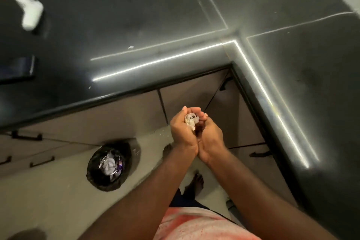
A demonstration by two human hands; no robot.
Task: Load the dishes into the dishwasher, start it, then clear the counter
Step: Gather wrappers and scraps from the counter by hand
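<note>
Looking down from the head camera, both hands met in front of the pale cabinet doors [126, 115], below the inner corner of the dark L-shaped tabletop [136, 15]. The left hand [180, 132] and the right hand [212, 140] were pressed together at the heels of the palms, fingers curled upward into a shared cup. A small clump of crumpled whitish scraps [191, 121] sat in the hollow between them, held by the curled fingers of both hands and partly hidden by them.

A round bin [92, 169] lined with a black bag stood on the light floor [58, 200], down and to the left of the hands and apart from them; white crumpled paper and shiny foil lay inside it. On the tabletop, well away from the hands, a white crumpled wad [29, 11] lay near the far left edge, with a flat dark object [17, 70] just nearer than it, cut off by the frame. A tiny white crumb [131, 47] rested near the middle of the tabletop. A bare foot [194, 183] showed on the floor beneath the forearms.
</note>
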